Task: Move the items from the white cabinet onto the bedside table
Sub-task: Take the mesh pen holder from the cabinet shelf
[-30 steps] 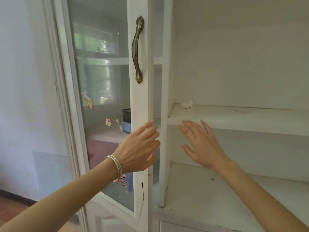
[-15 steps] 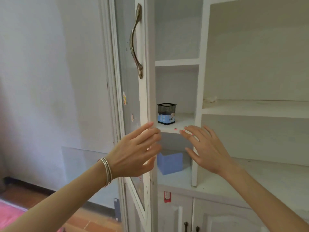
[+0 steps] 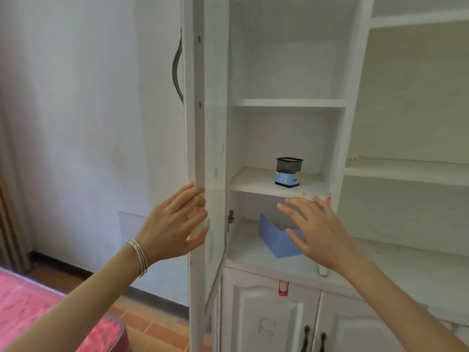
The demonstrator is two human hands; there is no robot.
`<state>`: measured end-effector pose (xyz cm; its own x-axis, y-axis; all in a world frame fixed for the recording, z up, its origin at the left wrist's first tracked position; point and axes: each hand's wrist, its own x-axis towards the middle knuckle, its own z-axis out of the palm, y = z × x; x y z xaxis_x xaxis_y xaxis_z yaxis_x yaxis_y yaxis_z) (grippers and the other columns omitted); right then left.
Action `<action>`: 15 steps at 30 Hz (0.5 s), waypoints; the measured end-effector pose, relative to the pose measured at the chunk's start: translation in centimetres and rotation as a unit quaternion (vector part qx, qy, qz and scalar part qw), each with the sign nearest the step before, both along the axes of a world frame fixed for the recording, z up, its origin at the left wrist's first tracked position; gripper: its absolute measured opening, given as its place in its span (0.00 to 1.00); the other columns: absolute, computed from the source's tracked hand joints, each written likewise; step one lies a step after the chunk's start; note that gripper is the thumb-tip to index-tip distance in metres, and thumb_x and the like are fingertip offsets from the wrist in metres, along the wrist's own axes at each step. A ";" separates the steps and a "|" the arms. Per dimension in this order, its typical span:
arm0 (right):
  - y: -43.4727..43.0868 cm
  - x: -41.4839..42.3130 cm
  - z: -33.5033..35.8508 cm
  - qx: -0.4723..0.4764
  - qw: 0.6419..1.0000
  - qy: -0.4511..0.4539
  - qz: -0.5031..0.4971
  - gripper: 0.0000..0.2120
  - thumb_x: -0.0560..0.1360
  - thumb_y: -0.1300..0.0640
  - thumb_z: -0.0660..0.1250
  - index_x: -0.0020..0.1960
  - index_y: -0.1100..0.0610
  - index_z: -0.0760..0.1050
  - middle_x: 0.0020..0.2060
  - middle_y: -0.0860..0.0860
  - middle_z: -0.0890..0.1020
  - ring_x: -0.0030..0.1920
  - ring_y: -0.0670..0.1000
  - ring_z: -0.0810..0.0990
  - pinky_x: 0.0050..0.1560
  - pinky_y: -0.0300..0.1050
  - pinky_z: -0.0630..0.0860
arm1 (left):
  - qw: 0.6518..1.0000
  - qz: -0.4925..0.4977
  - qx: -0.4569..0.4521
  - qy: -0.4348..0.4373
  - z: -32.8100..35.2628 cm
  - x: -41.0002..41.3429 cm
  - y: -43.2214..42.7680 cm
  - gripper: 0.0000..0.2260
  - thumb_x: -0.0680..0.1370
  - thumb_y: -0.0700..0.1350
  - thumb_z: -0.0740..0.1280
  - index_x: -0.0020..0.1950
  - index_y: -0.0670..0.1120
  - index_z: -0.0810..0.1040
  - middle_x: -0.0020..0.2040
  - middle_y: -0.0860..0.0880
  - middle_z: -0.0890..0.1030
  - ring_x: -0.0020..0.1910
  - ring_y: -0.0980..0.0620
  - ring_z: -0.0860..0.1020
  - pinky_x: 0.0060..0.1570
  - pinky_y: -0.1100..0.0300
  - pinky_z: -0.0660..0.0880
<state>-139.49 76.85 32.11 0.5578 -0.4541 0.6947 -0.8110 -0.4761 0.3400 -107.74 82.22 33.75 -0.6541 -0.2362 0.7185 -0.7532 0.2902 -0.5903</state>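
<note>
The white cabinet [image 3: 286, 102] has its narrow glass door [image 3: 205, 138] swung open towards me. On its middle shelf stands a black mesh pen holder [image 3: 288, 171] with a blue label. Below it, on the lower shelf, lies a blue box [image 3: 275, 236], partly hidden by my right hand. My left hand [image 3: 175, 224] touches the door's free edge with loosely spread fingers. My right hand [image 3: 317, 229] hovers open in front of the lower shelf, fingers spread, holding nothing. The bedside table is not in view.
A dark metal handle [image 3: 177, 69] is on the door's outer face. Lower cabinet doors [image 3: 269, 318] with small dark pulls sit below. Open white shelves [image 3: 406, 171] extend to the right. A pink bedspread [image 3: 38, 308] lies at lower left over a tiled floor.
The door has swung further open, now edge-on to me, exposing the pen holder and blue box. My view shifted left and back. Both hands stay raised and open.
</note>
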 end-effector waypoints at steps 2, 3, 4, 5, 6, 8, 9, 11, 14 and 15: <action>0.1 1.1 0.3 0.002 1.000 0.002 0.005 0.24 0.73 0.48 0.54 0.65 0.55 0.71 0.60 0.53 0.77 0.60 0.54 0.74 0.63 0.56 0.61 | 0.999 0.037 0.020 0.003 -0.6 2.4 -0.1 0.14 0.77 0.50 0.63 0.46 0.40 0.81 0.51 0.41 0.80 0.66 0.42 0.69 0.68 0.47 0.64; 0.1 1.6 0.4 0.007 1.000 0.003 0.006 0.24 0.73 0.48 0.54 0.66 0.54 0.71 0.60 0.53 0.77 0.60 0.54 0.74 0.63 0.55 0.61 | 0.998 0.057 0.028 0.004 -0.9 3.7 -0.2 0.15 0.77 0.51 0.62 0.49 0.41 0.82 0.55 0.40 0.80 0.68 0.42 0.67 0.70 0.47 0.62; 0.1 2.1 0.5 0.012 1.000 0.003 0.006 0.24 0.73 0.47 0.54 0.66 0.54 0.71 0.60 0.53 0.77 0.61 0.54 0.74 0.63 0.55 0.60 | 0.997 0.075 0.037 0.003 -1.1 4.8 -0.3 0.17 0.78 0.52 0.61 0.52 0.41 0.82 0.59 0.40 0.78 0.71 0.42 0.64 0.71 0.46 0.60; 0.1 2.5 0.6 0.016 1.000 0.005 0.005 0.24 0.73 0.47 0.54 0.66 0.54 0.70 0.60 0.53 0.76 0.61 0.54 0.73 0.64 0.54 0.60 | 0.995 0.090 0.043 -0.004 -1.2 5.7 -0.5 0.18 0.78 0.53 0.60 0.55 0.41 0.81 0.63 0.40 0.76 0.73 0.43 0.61 0.72 0.46 0.58; 0.1 2.8 0.7 0.019 1.000 0.007 0.003 0.24 0.73 0.47 0.53 0.67 0.54 0.70 0.61 0.52 0.76 0.61 0.53 0.73 0.64 0.54 0.60 | 0.994 0.099 0.049 -0.014 -1.3 6.4 -0.6 0.19 0.79 0.53 0.59 0.57 0.42 0.81 0.66 0.40 0.74 0.74 0.43 0.59 0.72 0.46 0.57; 0.1 3.3 0.9 0.020 1.000 0.012 -0.001 0.25 0.73 0.47 0.53 0.67 0.54 0.70 0.60 0.52 0.76 0.61 0.53 0.73 0.64 0.53 0.59 | 0.992 0.105 0.055 -0.034 -1.3 6.8 -0.8 0.19 0.79 0.53 0.58 0.62 0.44 0.79 0.70 0.42 0.70 0.75 0.44 0.57 0.72 0.45 0.55; 0.2 3.5 1.0 0.021 1.000 0.012 -0.001 0.25 0.73 0.47 0.53 0.67 0.53 0.70 0.60 0.52 0.76 0.61 0.53 0.73 0.64 0.53 0.59 | 0.993 0.102 0.056 -0.037 -1.4 6.7 -1.0 0.19 0.79 0.53 0.58 0.63 0.44 0.78 0.71 0.42 0.69 0.75 0.44 0.56 0.72 0.45 0.55; 0.2 3.5 1.2 0.021 1.000 0.009 0.000 0.24 0.73 0.47 0.53 0.66 0.53 0.70 0.60 0.52 0.76 0.61 0.53 0.73 0.64 0.53 0.60 | 0.994 0.090 0.054 -0.025 -1.6 6.4 -1.1 0.19 0.78 0.52 0.59 0.63 0.44 0.78 0.71 0.42 0.69 0.75 0.44 0.56 0.72 0.44 0.56; 0.3 3.0 1.3 0.023 1.000 0.004 -0.007 0.24 0.74 0.47 0.53 0.67 0.53 0.70 0.60 0.51 0.76 0.61 0.52 0.72 0.63 0.55 0.62 | 0.996 0.076 0.053 0.003 -1.9 6.2 -1.1 0.19 0.77 0.51 0.60 0.63 0.44 0.78 0.70 0.42 0.69 0.75 0.44 0.57 0.71 0.43 0.58; 0.3 2.7 1.4 0.021 1.000 0.002 -0.008 0.24 0.73 0.47 0.54 0.67 0.53 0.70 0.60 0.51 0.76 0.60 0.51 0.71 0.62 0.54 0.62 | 0.996 0.072 0.052 0.011 -2.0 6.0 -1.0 0.18 0.77 0.51 0.60 0.62 0.44 0.79 0.70 0.42 0.70 0.74 0.44 0.58 0.71 0.43 0.58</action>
